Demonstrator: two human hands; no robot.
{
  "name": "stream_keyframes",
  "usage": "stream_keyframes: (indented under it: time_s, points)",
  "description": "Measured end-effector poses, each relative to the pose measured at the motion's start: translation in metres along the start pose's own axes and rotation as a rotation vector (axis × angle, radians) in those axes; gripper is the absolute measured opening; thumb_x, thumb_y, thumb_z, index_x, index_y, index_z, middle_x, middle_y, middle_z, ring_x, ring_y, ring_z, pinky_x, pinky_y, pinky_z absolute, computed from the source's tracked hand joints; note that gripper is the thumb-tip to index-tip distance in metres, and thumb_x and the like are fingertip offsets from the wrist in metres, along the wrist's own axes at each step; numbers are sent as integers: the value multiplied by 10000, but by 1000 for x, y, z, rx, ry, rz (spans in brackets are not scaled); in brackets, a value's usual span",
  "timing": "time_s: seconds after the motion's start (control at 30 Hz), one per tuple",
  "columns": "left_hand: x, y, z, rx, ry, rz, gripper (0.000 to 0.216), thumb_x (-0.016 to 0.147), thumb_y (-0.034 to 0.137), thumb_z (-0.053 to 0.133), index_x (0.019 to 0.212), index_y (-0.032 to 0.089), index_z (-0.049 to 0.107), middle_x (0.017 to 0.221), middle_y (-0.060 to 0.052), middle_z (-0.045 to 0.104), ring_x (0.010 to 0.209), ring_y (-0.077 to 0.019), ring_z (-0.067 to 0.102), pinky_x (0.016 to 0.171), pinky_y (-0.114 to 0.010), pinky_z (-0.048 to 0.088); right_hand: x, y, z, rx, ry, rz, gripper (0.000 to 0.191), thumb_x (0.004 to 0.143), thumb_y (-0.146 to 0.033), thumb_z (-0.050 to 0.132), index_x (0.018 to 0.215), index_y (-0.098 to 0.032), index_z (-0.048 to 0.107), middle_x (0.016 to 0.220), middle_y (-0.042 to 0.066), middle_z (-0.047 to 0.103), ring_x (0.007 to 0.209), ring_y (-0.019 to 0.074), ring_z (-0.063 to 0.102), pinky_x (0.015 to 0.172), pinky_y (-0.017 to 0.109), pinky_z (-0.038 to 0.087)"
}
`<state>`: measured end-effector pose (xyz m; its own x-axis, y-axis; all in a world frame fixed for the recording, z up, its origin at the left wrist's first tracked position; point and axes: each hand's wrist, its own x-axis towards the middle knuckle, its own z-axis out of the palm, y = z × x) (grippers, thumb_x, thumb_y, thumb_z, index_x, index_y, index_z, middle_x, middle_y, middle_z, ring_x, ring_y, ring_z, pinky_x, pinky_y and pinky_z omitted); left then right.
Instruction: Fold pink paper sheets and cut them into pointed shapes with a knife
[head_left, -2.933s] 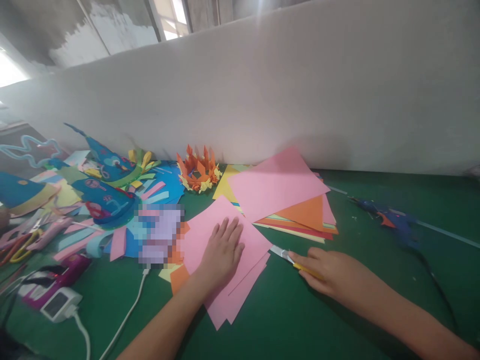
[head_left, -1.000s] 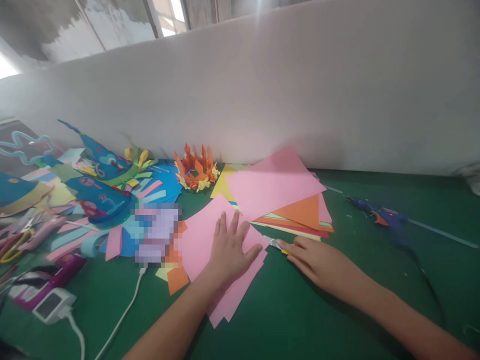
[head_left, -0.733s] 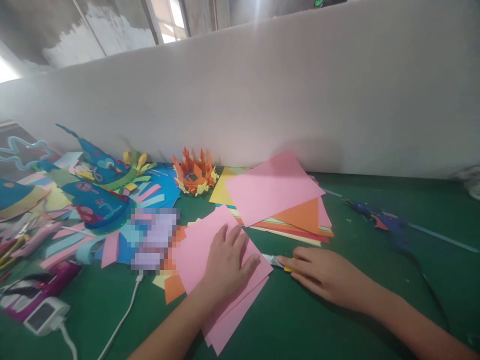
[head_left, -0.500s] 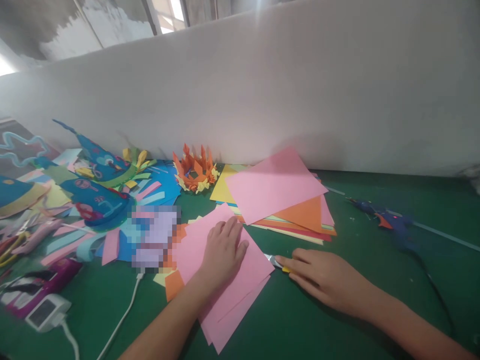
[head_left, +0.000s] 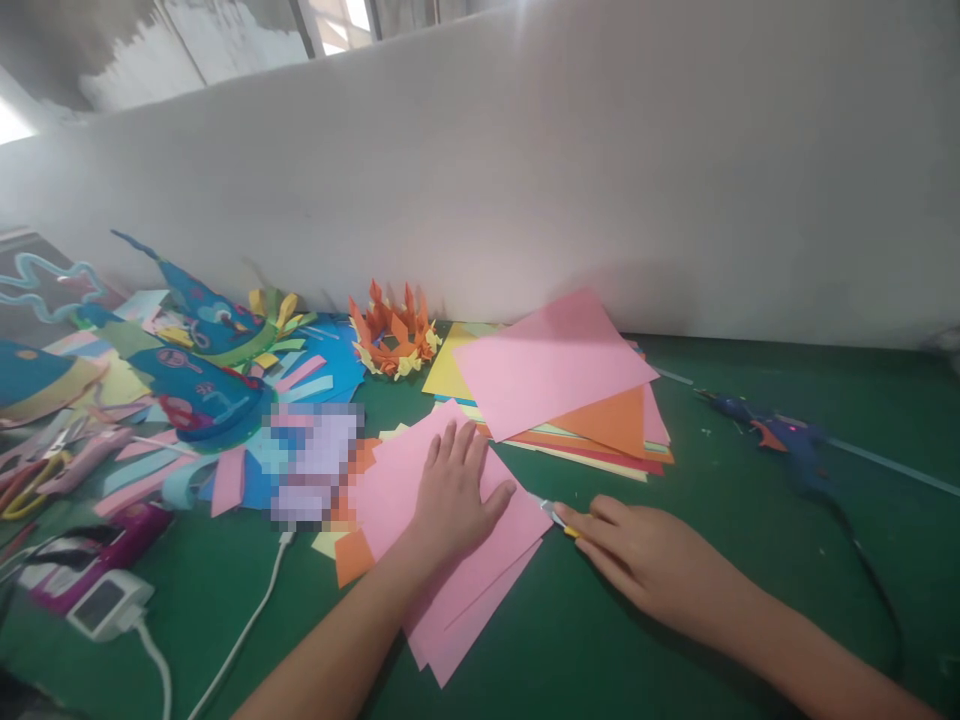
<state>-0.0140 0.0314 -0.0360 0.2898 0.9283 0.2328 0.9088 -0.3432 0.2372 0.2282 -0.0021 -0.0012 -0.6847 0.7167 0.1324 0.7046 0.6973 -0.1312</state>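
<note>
Currently, a cutter (head_left: 549, 511) is held closed in the right hand (head_left: 637, 545), its blade pointed at the right edge of the pink sheets (head_left: 394, 495); whether paper is touched cannot be told. The top sheet is pressed by the left hand (head_left: 454, 495), laid flat, thumb apart. Beyond, a paper stack (head_left: 551, 370) is flanked by a crown (head_left: 395, 342) and, farther right, a glue gun (head_left: 791, 440).
</note>
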Motion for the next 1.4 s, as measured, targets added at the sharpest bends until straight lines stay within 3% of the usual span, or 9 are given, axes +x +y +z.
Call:
stream_keyframes:
  time_s: [0.33, 0.63, 1.2, 1.4]
  points:
    - [-2, 0, 4, 21, 21, 3, 599, 888, 528, 442, 1346, 142, 423, 1471, -143, 382, 1402, -340, 243, 1124, -548, 231, -1, 4, 4, -30, 11, -8, 372, 970, -260, 341, 1226, -181, 599, 717, 31, 576, 510, 112, 547, 456, 238, 327]
    - [-1, 1, 2, 26, 8, -3, 596, 884, 517, 453, 1336, 130, 433, 1472, -144, 380, 1400, -348, 245, 1123, -550, 232, 19, 2, 7, -146, -45, -14, 365, 949, -237, 378, 1240, -174, 591, 725, 47, 594, 524, 127, 543, 466, 251, 270]
    - [-2, 1, 4, -9, 56, -2, 553, 876, 505, 479, 1308, 161, 439, 1439, -124, 426, 1389, -351, 267, 1108, -547, 261, 46, 7, 16, -108, 74, -52, 400, 980, -254, 309, 1196, -139, 626, 695, 56, 590, 515, 119, 509, 485, 235, 276]
    - [-4, 7, -13, -53, 49, 2, 429, 903, 476, 459, 1219, 189, 499, 1362, -111, 499, 1323, -334, 373, 1067, -540, 334, 45, 11, 0, -14, -40, -73, 362, 960, -248, 373, 1231, -192, 606, 733, 48, 604, 616, 146, 563, 514, 246, 301]
